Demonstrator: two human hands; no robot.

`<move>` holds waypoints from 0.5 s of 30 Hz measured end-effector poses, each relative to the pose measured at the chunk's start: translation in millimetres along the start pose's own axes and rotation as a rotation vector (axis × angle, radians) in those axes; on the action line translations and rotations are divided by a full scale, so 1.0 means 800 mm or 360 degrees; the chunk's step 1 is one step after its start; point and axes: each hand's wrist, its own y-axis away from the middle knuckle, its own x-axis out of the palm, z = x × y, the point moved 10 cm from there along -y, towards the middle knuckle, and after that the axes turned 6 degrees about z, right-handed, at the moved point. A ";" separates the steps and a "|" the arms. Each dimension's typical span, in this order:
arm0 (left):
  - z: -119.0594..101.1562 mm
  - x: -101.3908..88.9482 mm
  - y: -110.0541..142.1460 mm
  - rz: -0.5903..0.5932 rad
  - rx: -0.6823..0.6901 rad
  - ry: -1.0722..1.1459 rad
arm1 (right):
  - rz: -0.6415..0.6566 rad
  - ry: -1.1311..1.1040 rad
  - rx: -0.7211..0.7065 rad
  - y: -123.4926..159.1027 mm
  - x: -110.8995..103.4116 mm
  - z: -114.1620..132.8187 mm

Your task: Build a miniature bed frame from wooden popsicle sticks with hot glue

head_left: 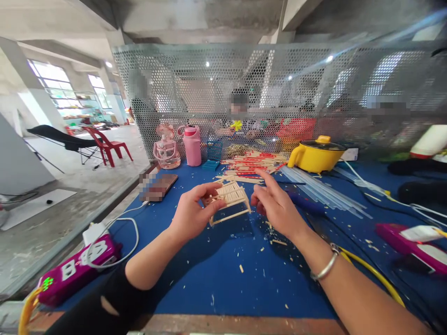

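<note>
My left hand [197, 207] is closed on a small wooden stick frame [234, 193], like a miniature chair, with pale slats and thin legs. Thumb and fingers pinch its left side, and the frame is tilted just above the blue table. Just right of the frame, my right hand [275, 204] has its index finger stretched forward and the other fingers loosely curled. Nothing shows in that hand, and it looks apart from the frame. Beyond both hands lies a pile of wooden sticks [251, 163], many with red tips.
A yellow electric pot [316, 156] and translucent glue sticks [324, 190] lie right of the pile. Pink bottles [192, 146] and a phone [162, 187] are at the left. Purple power strips [78, 267] flank the table [209, 279]. Behind the perforated screen [216, 79] are people.
</note>
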 end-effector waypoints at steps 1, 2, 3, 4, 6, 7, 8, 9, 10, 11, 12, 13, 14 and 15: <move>0.001 -0.003 0.002 -0.0048 -0.0041 0.0103 | 0.0047 -0.0038 -0.0086 0.004 0.008 0.008; 0.001 -0.004 0.003 -0.0073 -0.0071 0.0177 | 0.0094 -0.0051 -0.0161 0.008 0.014 0.015; 0.001 -0.005 0.005 -0.0079 -0.0090 0.0235 | 0.0116 -0.0025 -0.0215 0.010 0.018 0.022; 0.000 -0.004 0.005 -0.0068 -0.0099 0.0281 | 0.0109 0.0041 -0.0246 0.012 0.018 0.027; -0.001 0.000 0.006 0.0016 -0.0100 0.0376 | 0.0030 0.0213 -0.0268 0.013 0.014 0.033; -0.002 0.003 0.005 0.0071 -0.0105 0.0439 | -0.0011 0.0286 -0.0271 0.013 0.012 0.035; -0.001 0.006 0.005 0.0129 -0.0123 0.0514 | -0.0038 0.0345 -0.0275 0.013 0.011 0.037; 0.000 0.009 0.005 0.0170 -0.0153 0.0599 | -0.0049 0.0386 -0.0279 0.013 0.011 0.038; 0.002 0.010 0.005 0.0191 -0.0189 0.0684 | -0.0057 0.0409 -0.0282 0.013 0.011 0.039; 0.004 0.010 0.005 0.0191 -0.0223 0.0758 | -0.0062 0.0420 -0.0285 0.013 0.011 0.039; 0.005 0.009 0.005 0.0177 -0.0247 0.0814 | -0.0062 0.0428 -0.0287 0.014 0.012 0.039; 0.005 0.008 0.004 0.0163 -0.0255 0.0850 | -0.0065 0.0435 -0.0294 0.014 0.013 0.040; 0.005 0.008 0.004 0.0158 -0.0252 0.0869 | -0.0068 0.0440 -0.0304 0.014 0.014 0.041; 0.004 0.009 0.004 0.0170 -0.0238 0.0872 | -0.0072 0.0443 -0.0316 0.014 0.014 0.042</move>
